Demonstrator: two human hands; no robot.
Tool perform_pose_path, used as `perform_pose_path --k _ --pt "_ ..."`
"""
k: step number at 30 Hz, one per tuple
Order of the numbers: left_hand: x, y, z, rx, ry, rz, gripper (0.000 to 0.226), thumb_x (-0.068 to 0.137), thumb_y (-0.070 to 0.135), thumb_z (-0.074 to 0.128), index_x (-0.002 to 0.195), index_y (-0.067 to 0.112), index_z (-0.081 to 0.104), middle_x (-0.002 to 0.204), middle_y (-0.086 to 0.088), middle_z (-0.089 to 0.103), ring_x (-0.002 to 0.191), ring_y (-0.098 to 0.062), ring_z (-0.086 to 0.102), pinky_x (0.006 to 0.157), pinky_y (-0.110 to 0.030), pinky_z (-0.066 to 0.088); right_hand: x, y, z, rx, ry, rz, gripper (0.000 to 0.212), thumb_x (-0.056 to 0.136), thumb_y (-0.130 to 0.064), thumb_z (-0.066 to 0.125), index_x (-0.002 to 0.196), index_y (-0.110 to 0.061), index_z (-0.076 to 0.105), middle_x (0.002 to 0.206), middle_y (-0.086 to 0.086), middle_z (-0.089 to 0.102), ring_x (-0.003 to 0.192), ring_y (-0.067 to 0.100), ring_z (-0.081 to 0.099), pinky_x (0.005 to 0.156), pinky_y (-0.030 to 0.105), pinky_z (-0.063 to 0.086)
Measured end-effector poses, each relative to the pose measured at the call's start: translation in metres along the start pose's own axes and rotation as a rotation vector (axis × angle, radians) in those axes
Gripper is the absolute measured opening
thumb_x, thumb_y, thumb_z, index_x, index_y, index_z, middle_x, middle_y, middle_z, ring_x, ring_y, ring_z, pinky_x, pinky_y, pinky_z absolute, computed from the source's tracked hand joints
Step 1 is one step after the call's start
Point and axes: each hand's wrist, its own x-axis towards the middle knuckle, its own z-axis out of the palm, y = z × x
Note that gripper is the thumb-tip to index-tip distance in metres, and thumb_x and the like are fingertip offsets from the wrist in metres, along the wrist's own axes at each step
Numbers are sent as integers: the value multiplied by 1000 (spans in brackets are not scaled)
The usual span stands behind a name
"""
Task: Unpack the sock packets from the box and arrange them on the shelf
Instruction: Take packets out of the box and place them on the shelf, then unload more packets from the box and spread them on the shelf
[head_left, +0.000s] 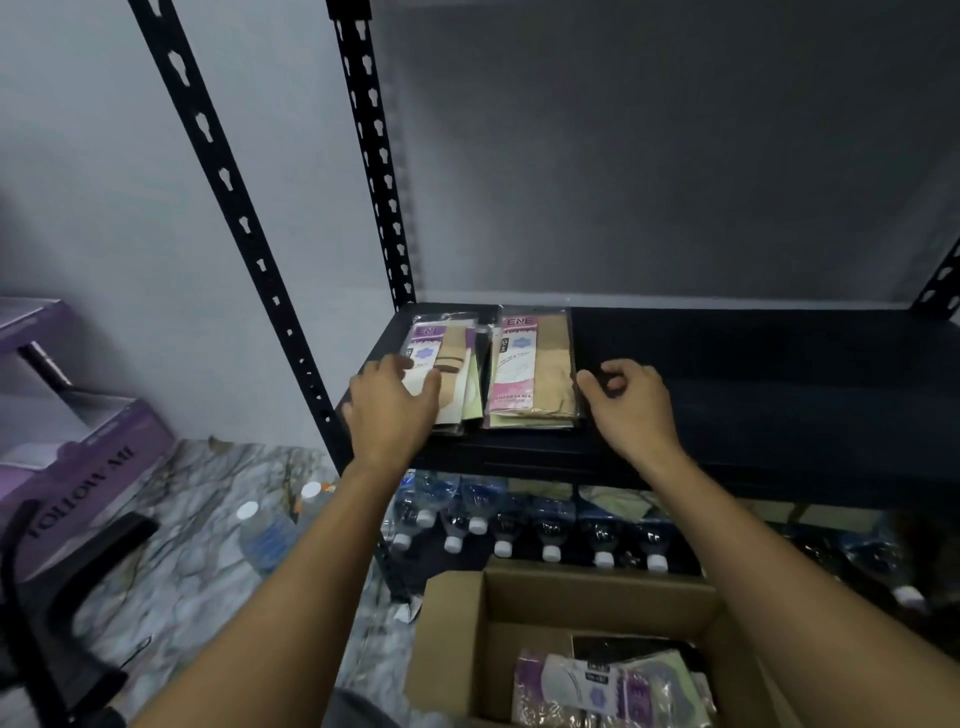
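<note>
Two small stacks of sock packets lie on the black shelf (753, 374). My left hand (392, 410) rests flat on the left stack (441, 353), fingers spread over its purple and beige packets. The right stack (530, 369), topped by a pink and beige packet, lies just beside it. My right hand (626, 400) sits on the shelf at that stack's right edge, fingers loosely curled, thumb tip at the packet's side, holding nothing. Below, an open cardboard box (457, 639) holds several more sock packets (608, 686).
Black slotted uprights (228, 187) frame the shelf's left side. Under the shelf lie several water bottles (550, 530); two more (265, 535) lie on the marble floor. A purple box (78, 478) and a dark chair part (67, 597) stand at left.
</note>
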Motion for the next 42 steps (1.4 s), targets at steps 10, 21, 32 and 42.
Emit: perform_pose_path --k 10,21,32,42 --pt "-125 1 23 -265 -114 122 37 89 46 58 120 26 56 116 8 56 116 -16 52 100 -50 44 -108 47 -41 -2 -111 -131 38 87 -33 64 119 -15 57 105 -4 47 96 9 50 84 26 46" --pt "-214 -35 92 -235 -537 -8 44 91 37 63 130 19 51 123 4 57 111 -12 55 97 -34 50 -177 136 -46 -72 -288 64 40 88 -35 62 123 -21 54 116 -5 48 106 9 49 93 29 43" --pt "-240 -106 198 -22 -903 -73 42 84 22 71 122 8 59 114 -11 62 103 -26 61 85 -25 45 -180 263 -26 -304 -536 256 30 82 -21 69 108 -6 64 104 10 56 94 26 59 85 33 47" --pt "-227 -150 310 326 -1210 132 59 79 27 73 133 17 52 139 -7 48 127 -27 48 105 -41 42 -161 332 23 -376 -664 313 25 86 -20 65 109 -11 63 106 8 60 87 15 52 76 24 39"
